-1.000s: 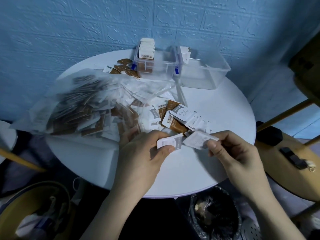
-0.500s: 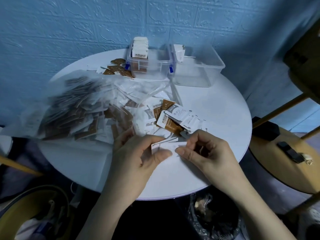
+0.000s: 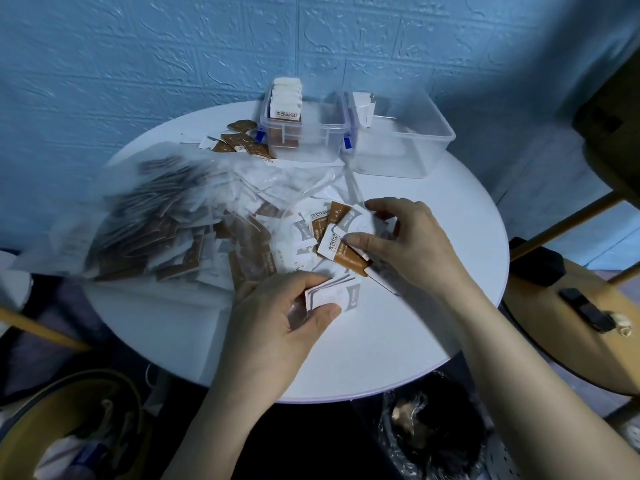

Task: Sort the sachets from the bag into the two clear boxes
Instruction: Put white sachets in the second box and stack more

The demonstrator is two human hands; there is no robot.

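A clear plastic bag [image 3: 145, 216] full of brown and white sachets lies on the left of the round white table [image 3: 398, 341]. Loose sachets [image 3: 318, 230] spill from its mouth at the table's middle. My left hand [image 3: 277, 327] pinches a small stack of white sachets [image 3: 336, 296] near the front. My right hand [image 3: 412, 244] reaches over the loose pile, thumb and fingers closing round a white sachet [image 3: 360, 223]. At the back stand two clear boxes: the left box [image 3: 311, 140] holds upright sachets, the right box [image 3: 408, 147] has a few white ones in its corner.
Several brown sachets [image 3: 239, 140] lie on the table left of the boxes. A wooden stool [image 3: 571, 327] with a small black object stands right of the table. A dark bin [image 3: 436, 431] sits below the front edge, another container [image 3: 69, 431] at lower left.
My right hand passed its white sachet onto the left hand's stack, then moved up and away to the loose pile. My left hand kept hold of the stack.
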